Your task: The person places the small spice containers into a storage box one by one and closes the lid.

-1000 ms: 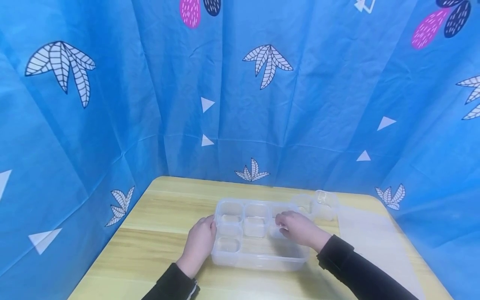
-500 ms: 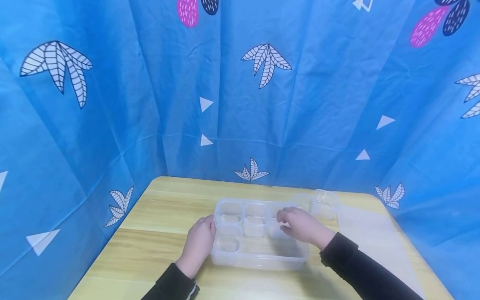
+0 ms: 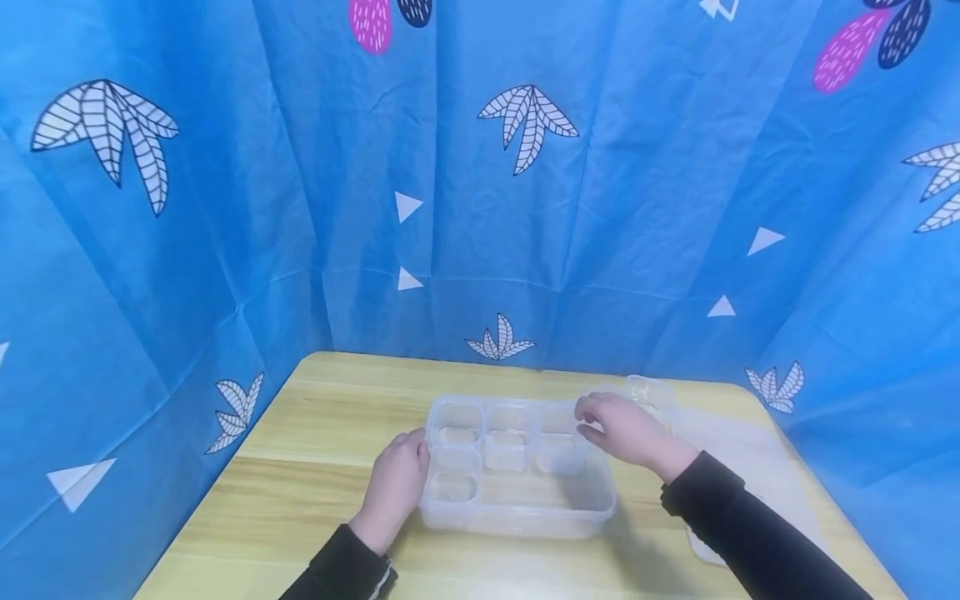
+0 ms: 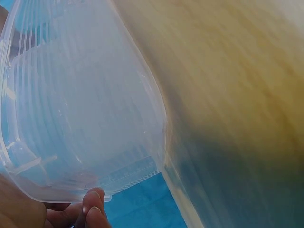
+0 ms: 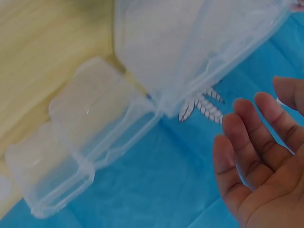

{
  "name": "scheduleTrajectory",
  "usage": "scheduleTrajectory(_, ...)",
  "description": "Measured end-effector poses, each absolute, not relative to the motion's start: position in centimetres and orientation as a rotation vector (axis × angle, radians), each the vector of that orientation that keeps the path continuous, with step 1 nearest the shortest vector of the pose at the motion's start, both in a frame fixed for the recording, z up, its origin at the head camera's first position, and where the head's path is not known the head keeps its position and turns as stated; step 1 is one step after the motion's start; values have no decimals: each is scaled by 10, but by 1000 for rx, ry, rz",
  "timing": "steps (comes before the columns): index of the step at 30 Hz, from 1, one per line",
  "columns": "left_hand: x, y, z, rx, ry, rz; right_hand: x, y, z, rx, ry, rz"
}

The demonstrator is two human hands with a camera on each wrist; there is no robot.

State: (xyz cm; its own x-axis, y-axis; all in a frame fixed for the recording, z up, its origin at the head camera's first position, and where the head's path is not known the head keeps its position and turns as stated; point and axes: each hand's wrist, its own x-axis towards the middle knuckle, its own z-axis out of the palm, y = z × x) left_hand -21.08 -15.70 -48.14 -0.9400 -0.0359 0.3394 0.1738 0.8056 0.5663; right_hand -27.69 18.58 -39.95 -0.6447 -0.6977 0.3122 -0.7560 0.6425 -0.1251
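By the left hand (image 3: 393, 479), the left side of a large, clear, rectangular plastic box (image 3: 517, 523) is grasped. Nothing is held by the right hand (image 3: 630, 427), its fingers loosely bent near the box's far right corner. Inside, three small clear plastic cups (image 3: 506, 454) are lined along the far side; a fourth cup (image 3: 453, 482) is set at near left. Two more clear cups (image 5: 95, 99) are seen beside the box, on a yellow wood-grain table (image 3: 330, 467).
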Motion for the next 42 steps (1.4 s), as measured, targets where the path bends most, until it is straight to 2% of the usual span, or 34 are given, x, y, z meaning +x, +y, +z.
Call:
scheduleTrajectory(8, -214, -158, -483, -100, -2659, -888, -288, 217, -385, 1037, -2704, 340)
scheduleTrajectory(20, -212, -158, -482, -107, -2650, -886, -304, 249, -386, 931, -2715, 336)
scheduleTrajectory(33, -211, -159, -483, -95, -2656, -884, -322, 276, -404, 784, -2801, 335)
scheduleTrajectory(42, -209, -158, -481, -70, -2668, -892, -333, 284, -426, 786, -2819, 322)
